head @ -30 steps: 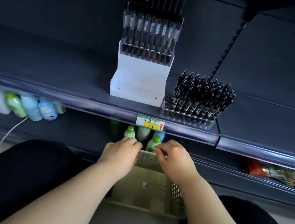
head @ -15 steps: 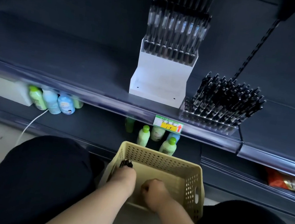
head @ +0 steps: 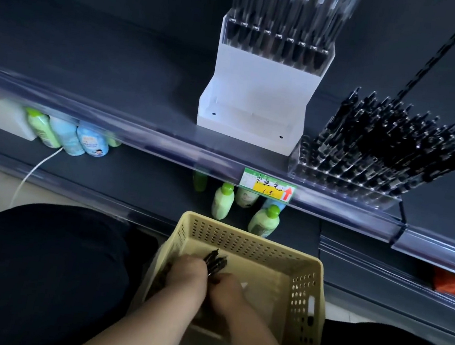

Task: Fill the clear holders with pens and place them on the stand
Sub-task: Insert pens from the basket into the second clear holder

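Observation:
Both hands are down inside a beige perforated basket [head: 303, 293] on the floor between my knees. My left hand [head: 187, 277] grips a bunch of black pens [head: 215, 259] whose tips stick up past its fingers. My right hand [head: 226, 292] is curled beside it, touching the same bunch; what it holds is hidden. On the shelf above stands a white stepped stand [head: 252, 109] with a row of pens in its upper tier. To its right sits a clear holder [head: 342, 183] packed with black pens.
A clear shelf-edge strip with a green and yellow price tag [head: 268, 188] runs across the view. Green and blue bottles [head: 222, 203] stand on the lower shelf behind the basket, more bottles [head: 67, 135] at the left. A white cable [head: 29, 176] hangs at the left.
The hands left the basket's far rim and dropped inside it. The left hand took hold of a bunch of pens and the right hand has closed in against it.

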